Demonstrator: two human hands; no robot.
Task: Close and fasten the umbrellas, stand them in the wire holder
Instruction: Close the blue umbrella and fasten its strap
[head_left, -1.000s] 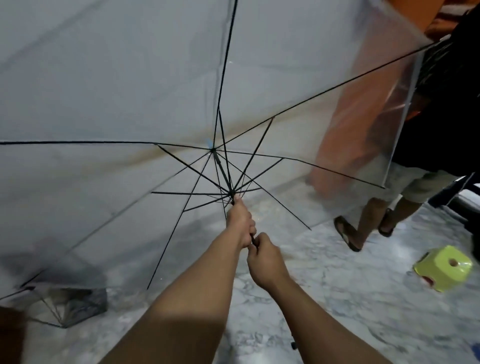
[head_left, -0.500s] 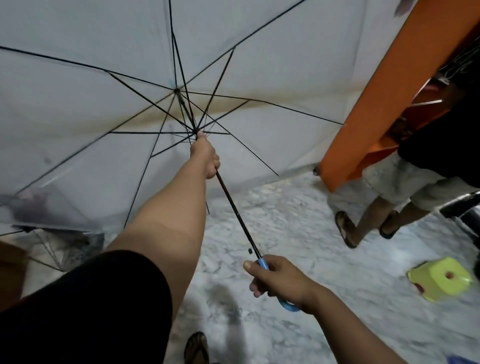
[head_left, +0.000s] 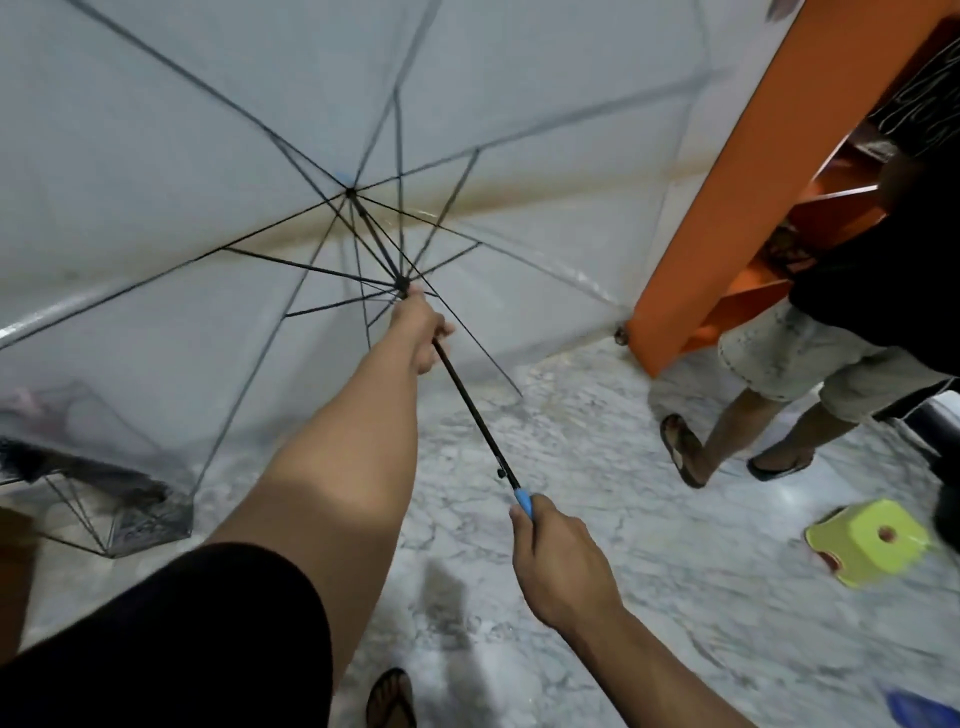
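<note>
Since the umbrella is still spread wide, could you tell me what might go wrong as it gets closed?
1. The left hand grips the shaft right at the runner, so its fingers may get pinched as the ribs fold.
2. The open canopy reaches the orange frame and comes near the bystander; a rib tip could snag or poke.

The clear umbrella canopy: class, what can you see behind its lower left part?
Through the umbrella canopy, blurred, shows a wire holder on the marble floor with a dark bundle across it. The film hides what the bundle is.
</note>
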